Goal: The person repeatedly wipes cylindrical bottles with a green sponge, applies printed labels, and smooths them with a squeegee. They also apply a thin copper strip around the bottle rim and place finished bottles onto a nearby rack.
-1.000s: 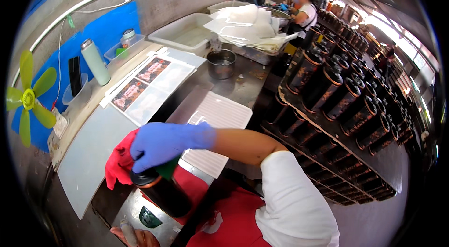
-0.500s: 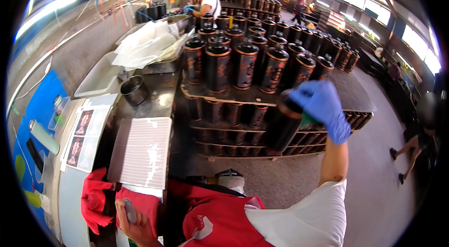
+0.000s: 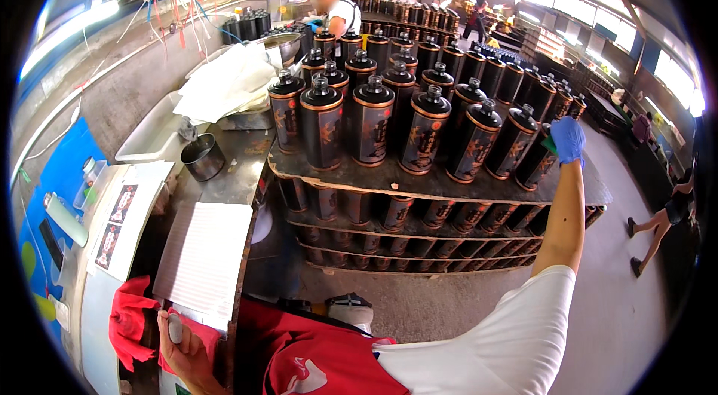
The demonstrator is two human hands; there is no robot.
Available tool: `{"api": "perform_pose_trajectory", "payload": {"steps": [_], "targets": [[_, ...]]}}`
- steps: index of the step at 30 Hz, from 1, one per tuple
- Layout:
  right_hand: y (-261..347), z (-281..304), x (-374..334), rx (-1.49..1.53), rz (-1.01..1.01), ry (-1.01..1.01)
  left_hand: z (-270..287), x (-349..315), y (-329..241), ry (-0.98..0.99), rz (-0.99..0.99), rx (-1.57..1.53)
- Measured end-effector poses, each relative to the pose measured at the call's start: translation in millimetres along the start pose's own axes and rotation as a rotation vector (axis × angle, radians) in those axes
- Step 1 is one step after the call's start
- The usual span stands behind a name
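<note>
My right hand (image 3: 568,141), in a blue glove, reaches out to the front right of the bottle rack. Its fingers close around the top of a black bottle (image 3: 535,164) with copper-coloured bands, standing slightly tilted in view at the row's right end. A bit of green material (image 3: 550,145) shows between glove and bottle. Low on the left, my left hand (image 3: 187,354) is bare with fingers curled. A grey, rounded thing (image 3: 175,328) shows at its fingertips; whether it is held or worn I cannot tell. Under that hand lies a folded red cloth (image 3: 206,343).
Many similar bottles (image 3: 372,122) crowd the tiered rack (image 3: 336,179). On the left bench are a ribbed white sheet (image 3: 206,256), a dark metal cup (image 3: 203,157), a crumpled red cloth (image 3: 133,320) and a white tub (image 3: 149,129). A co-worker (image 3: 340,13) stands behind; another person walks at right.
My right hand has moved right and away with the bottle, from in front of the rack to its top right edge. The left hand stays by the red cloth. The view has shifted slightly.
</note>
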State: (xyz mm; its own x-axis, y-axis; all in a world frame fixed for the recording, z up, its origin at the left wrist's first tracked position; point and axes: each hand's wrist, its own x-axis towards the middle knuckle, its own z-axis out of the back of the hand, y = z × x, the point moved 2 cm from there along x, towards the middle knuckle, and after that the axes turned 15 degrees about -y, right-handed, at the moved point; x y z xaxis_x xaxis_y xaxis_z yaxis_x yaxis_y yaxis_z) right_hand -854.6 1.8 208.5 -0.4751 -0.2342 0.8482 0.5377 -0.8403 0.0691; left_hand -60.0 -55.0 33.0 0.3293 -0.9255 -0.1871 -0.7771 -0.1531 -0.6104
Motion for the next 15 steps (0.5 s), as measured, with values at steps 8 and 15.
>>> {"api": "perform_pose_trajectory", "payload": {"steps": [8, 15], "targets": [[22, 70, 22, 0.083, -0.008, -0.125, -2, -3, 9, 0.027, 0.033, -0.078], [329, 228, -225, 1.675, 0.783, 0.736, -21, -36, 24, 0.511, 0.187, -0.128]]}}
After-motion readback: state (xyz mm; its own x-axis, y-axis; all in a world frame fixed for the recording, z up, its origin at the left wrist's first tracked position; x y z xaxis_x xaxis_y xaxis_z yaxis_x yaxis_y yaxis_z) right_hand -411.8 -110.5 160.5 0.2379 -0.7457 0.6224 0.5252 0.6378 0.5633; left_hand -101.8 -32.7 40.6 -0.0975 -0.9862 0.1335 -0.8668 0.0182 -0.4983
